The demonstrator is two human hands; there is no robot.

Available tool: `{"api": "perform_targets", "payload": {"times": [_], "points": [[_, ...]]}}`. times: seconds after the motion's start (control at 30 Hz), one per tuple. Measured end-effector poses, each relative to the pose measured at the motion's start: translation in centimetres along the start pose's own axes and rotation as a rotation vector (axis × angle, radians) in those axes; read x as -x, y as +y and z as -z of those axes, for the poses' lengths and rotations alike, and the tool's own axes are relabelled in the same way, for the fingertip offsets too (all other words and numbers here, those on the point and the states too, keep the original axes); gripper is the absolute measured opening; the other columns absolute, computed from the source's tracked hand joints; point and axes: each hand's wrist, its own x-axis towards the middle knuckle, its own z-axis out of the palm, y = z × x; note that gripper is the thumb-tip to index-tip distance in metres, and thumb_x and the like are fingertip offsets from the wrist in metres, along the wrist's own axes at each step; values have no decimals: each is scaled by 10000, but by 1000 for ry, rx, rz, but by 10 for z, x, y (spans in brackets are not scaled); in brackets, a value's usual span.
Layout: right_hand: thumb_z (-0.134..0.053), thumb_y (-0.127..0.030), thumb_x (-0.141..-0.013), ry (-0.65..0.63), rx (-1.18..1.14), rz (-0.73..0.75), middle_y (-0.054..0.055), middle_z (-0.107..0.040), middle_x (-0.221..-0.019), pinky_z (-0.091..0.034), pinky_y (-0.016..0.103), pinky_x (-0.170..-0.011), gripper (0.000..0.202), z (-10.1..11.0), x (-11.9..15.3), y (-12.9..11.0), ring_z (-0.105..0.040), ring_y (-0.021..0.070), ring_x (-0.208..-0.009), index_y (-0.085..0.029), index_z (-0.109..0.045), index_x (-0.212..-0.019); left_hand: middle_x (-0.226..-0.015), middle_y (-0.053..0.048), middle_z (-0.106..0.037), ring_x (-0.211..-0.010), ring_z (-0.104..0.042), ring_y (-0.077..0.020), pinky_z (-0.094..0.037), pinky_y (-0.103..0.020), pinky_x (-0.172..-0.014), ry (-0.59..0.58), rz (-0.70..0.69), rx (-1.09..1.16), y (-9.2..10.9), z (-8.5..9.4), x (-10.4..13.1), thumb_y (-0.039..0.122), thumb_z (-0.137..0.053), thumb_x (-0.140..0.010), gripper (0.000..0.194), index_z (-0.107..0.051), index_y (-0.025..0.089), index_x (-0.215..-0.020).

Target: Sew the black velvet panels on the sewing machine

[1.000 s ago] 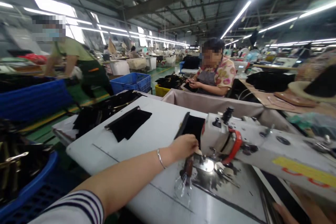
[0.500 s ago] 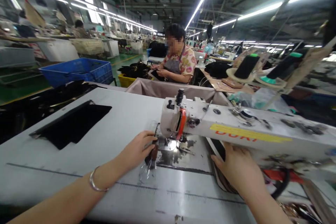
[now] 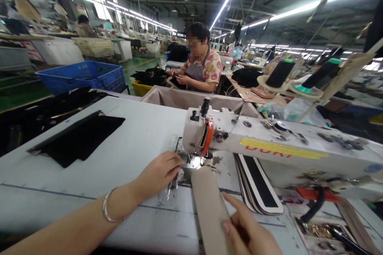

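My right hand (image 3: 247,231) grips the edge of a long beige panel (image 3: 211,207) with rounded end, thumb and fingers at its right side. The panel's far end lies just in front of the sewing machine's needle area (image 3: 196,162). My left hand (image 3: 164,169), wearing a bracelet (image 3: 105,207) at the wrist, rests left of the presser foot with its fingers closed together. What those fingers hold is hidden. Clear plastic film (image 3: 168,195) lies below them. Under the arm of the white sewing machine (image 3: 227,127) sits a stack of black-centred, pale-edged panels (image 3: 260,183).
Black fabric pieces (image 3: 80,137) lie on the left of the white table (image 3: 140,123). A small parts tray (image 3: 324,231) is at the lower right. Thread cones (image 3: 279,73) stand behind the machine. Beyond a fabric-lined bin (image 3: 170,96), a co-worker (image 3: 203,63) handles a dark piece.
My right hand has come from the stack under the machine arm toward me and left, bringing the beige panel. My left hand has shifted slightly right; the brown piece by its fingers is now hidden.
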Motion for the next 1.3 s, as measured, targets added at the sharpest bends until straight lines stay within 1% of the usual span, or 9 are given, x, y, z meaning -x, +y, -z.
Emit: {"api": "perform_targets", "payload": {"times": [0.1, 0.2, 0.37, 0.63, 0.87, 1.0, 1.1, 1.2, 1.3], "points": [[-399, -393, -950, -30, -120, 12, 69, -738, -957, -539, 275, -784, 485, -43, -14, -13, -710, 205, -879, -175, -558, -1354, -1151, -59, -651, -1087, -565, -208, -462, -390, -1016, -98, -101, -56, 7, -3, 1, 181, -484, -982, 226, -639, 194, -1145], [-378, -298, -955, -55, -41, 13, 118, -650, -1273, -498, 363, -945, 490, -56, -35, -29, -644, 257, -1134, -155, -506, -1406, -1288, -77, -611, -1181, -535, -256, -431, -443, -1065, -151, -130, -133, 8, -5, 3, 260, -552, -958, 275, -612, 183, -1215], [-361, -202, -956, -101, 154, -5, 155, -725, -1086, -533, 425, -812, 472, -50, -54, -45, -712, 314, -955, -152, -506, -1403, -1380, -83, -559, -1242, -508, -284, -428, -463, -1083, -146, -77, -179, 6, -6, 3, 319, -598, -932, 364, -584, 182, -1268], [-374, -228, -976, -92, 192, 6, 140, -735, -1056, -529, 382, -802, 452, -57, -59, -38, -707, 295, -984, -186, -497, -1410, -1398, -83, -541, -1261, -509, -280, -412, -466, -1113, -144, -57, -170, 2, -12, 1, 312, -548, -959, 354, -566, 193, -1292], [-375, -199, -979, -98, 238, 13, 115, -745, -1020, -514, 337, -725, 436, -54, -62, -44, -725, 270, -899, -192, -495, -1398, -1396, -104, -536, -1286, -490, -274, -408, -456, -1121, -163, -38, -171, 2, -12, -1, 303, -508, -974, 369, -557, 172, -1316], [-364, -198, -983, -97, 372, 53, 88, -752, -877, -486, 315, -613, 433, -57, -62, -44, -729, 255, -759, -195, -480, -1401, -1414, -103, -529, -1307, -481, -265, -385, -449, -1140, -188, -22, -148, 4, -8, -3, 293, -503, -976, 386, -549, 171, -1340], [-376, -189, -970, -38, 538, 147, 83, -733, -847, -467, 325, -569, 380, -60, -67, -42, -704, 256, -708, -187, -551, -1307, -1415, -94, -539, -1305, -490, -253, -390, -432, -1136, -191, 4, -101, 10, -6, -2, 288, -536, -961, 391, -563, 170, -1332], [-409, -124, -921, 98, 571, 383, 115, -693, -1088, -491, 385, -783, 286, -63, -77, -33, -657, 276, -969, -178, -644, -1075, -1425, -76, -539, -1316, -488, -222, -369, -385, -1153, -197, -6, -41, 7, -2, -1, 308, -573, -948, 406, -566, 181, -1334], [-385, -39, -871, 211, 512, 635, 105, -559, -1379, -397, 408, -990, 419, -67, -87, -18, -545, 259, -1196, -169, -607, -1203, -1366, -24, -594, -1258, -535, -155, -399, -292, -1115, -179, 49, -97, -26, 16, -2, 302, -523, -977, 324, -607, 232, -1282]]}}
